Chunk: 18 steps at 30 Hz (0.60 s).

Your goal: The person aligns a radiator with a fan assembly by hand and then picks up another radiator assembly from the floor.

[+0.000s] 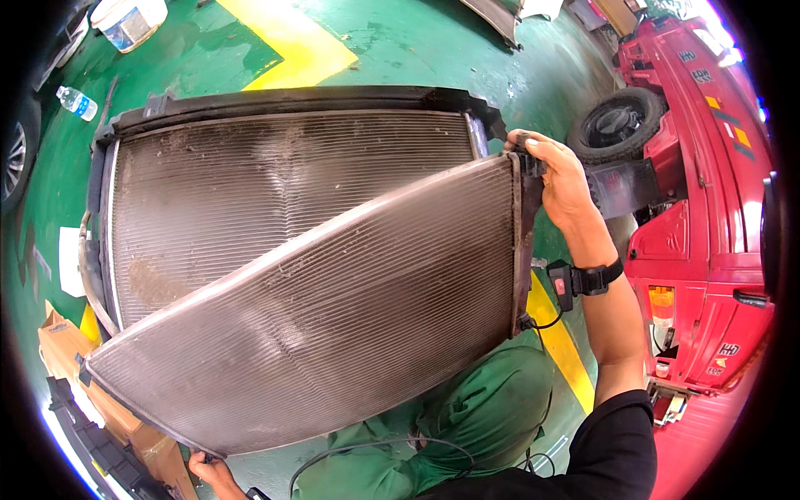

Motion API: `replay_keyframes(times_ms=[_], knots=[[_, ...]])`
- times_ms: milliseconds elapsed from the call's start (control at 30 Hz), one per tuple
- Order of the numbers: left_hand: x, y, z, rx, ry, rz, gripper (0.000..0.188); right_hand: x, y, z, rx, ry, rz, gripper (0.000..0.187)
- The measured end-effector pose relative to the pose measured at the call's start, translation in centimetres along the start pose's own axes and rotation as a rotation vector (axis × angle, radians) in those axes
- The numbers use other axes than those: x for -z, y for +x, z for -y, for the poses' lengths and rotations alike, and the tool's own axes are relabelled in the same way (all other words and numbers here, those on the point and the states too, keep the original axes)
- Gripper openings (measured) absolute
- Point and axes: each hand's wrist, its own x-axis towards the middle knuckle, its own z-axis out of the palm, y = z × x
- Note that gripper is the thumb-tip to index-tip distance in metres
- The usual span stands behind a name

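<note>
A flat car radiator point(350, 283) with fine fins and a dark side tank is held at a slant in front of me. My right hand point(560, 175) is closed round its upper right corner, the fingers partly hidden behind the edge. At the lower left corner, my left hand point(215, 473) grips the rim; only its thumb and part of the fingers show. Behind it is a second finned cooling core point(208, 183) in a black frame point(292, 100). The held radiator overlaps the lower right half of that core. Both cores carry dirt and a scuffed patch mid-face.
A red vehicle point(692, 217) with a tyre point(618, 125) stands at the right. Cardboard boxes point(65, 333) and black plastic parts point(96, 433) lie at lower left. A water bottle point(77, 103) and white bucket point(130, 23) are at far left on the green floor point(400, 58).
</note>
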Motion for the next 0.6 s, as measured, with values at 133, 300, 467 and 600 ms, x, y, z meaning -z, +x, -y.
replay_keyframes(times_ms=[133,300,467,600], knots=[[0.8,0.2,0.0,-0.006,-0.028,-0.019,0.073,0.3,0.4,-0.3,-0.01,0.002,0.036,0.03],[1.1,-0.1,-0.1,-0.006,0.007,0.022,0.068,3.3,3.2,-0.5,-0.135,0.074,0.06,0.035],[0.5,-0.9,-0.7,0.011,-0.045,-0.005,0.069,5.1,7.5,-3.5,-0.187,-0.477,0.128,0.055],[-0.6,-1.0,-0.6,-0.006,-0.031,0.003,0.073,6.3,10.3,-6.4,0.029,-1.081,0.099,0.067]])
